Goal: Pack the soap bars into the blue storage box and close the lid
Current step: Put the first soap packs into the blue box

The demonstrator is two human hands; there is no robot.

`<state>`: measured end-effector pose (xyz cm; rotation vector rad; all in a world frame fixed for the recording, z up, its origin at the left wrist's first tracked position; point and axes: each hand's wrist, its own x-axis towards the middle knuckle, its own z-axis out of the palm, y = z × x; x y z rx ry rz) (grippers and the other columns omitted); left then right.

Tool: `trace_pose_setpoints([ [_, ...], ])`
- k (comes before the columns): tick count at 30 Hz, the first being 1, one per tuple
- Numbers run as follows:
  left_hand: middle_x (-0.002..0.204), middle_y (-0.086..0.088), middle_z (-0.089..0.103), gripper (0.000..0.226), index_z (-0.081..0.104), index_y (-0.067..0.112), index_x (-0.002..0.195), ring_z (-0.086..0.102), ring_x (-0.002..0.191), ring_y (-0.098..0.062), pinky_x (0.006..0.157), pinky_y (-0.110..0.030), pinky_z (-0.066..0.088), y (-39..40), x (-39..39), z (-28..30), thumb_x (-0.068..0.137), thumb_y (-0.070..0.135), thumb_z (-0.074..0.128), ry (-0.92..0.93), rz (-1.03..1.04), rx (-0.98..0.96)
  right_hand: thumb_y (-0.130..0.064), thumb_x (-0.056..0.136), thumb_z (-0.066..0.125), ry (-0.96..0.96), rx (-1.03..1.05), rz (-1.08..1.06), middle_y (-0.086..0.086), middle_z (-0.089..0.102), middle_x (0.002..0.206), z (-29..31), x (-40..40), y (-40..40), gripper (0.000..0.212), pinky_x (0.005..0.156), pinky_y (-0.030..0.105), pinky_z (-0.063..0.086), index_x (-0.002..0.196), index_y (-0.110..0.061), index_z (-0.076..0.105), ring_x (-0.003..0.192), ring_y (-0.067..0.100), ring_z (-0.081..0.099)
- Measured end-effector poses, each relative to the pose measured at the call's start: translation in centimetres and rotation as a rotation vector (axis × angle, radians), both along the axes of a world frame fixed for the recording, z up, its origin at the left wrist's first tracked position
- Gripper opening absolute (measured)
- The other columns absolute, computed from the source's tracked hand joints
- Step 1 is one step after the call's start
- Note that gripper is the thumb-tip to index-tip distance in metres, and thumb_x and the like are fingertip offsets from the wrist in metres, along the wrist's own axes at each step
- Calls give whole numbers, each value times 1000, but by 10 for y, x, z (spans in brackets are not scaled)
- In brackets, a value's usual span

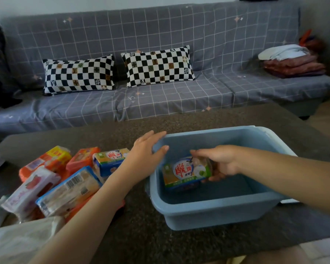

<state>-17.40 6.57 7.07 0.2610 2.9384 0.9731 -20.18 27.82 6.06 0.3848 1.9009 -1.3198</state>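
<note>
Head view: we are holding a green-and-yellow soap bar [186, 173] inside the blue storage box [208, 212] with our right hand [220, 162], fingers [198, 151] grasping its right end, the bar seemingly just above the box floor. Our left hand [147, 149] is resting on the box's left rim, fingers loosely curled over it, gripping nothing else. The box is sitting toward the worktop's [141, 235] near right edge. The remaining bars [65, 180] are lying heaped near the left edge. Risks, as we judge them: dropping the bar askew could be wasting space, and leaning on the rim could be tipping the box. No lid is clearly showing; perhaps a pale piece beneath the box.
</note>
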Motion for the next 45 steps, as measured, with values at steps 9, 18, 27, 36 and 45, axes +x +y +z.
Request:
trace_pose_setpoints([
  [9,148,-6,40,55,18,33,149,52,67,-3,46,-1,38,3,-6,-6,100,21,38,-63,54,67,-30,89,56,-177,-180,-181,22,60,106,-26,-7,-1,36,50,42,59,114,-5,53,87,35,61],
  [18,145,-2,43,55,17,32,150,51,83,-10,54,-14,35,5,-4,-7,100,21,37,-65,74,112,-26,87,60,-24,-17,-91,19,65,92,-29,2,-6,32,70,41,56,106,-2,53,79,33,65],
  [27,149,-1,40,52,20,36,148,50,69,1,47,-10,38,5,-3,-8,101,23,36,-67,100,167,-36,91,51,12,76,109,17,66,88,-23,0,-5,41,63,36,59,113,-1,52,72,27,67],
  [36,145,-1,46,46,40,26,142,49,126,-17,92,-23,42,-1,21,6,97,36,43,98,156,266,-46,89,50,542,426,142,10,71,89,26,15,-2,47,63,33,59,108,-4,60,72,21,71],
  [45,126,6,57,35,52,32,131,53,92,7,69,-8,46,-49,96,15,96,30,47,271,272,290,-32,89,55,1047,-55,117,-7,70,83,54,95,-70,14,63,22,58,94,-25,67,72,1,67],
])
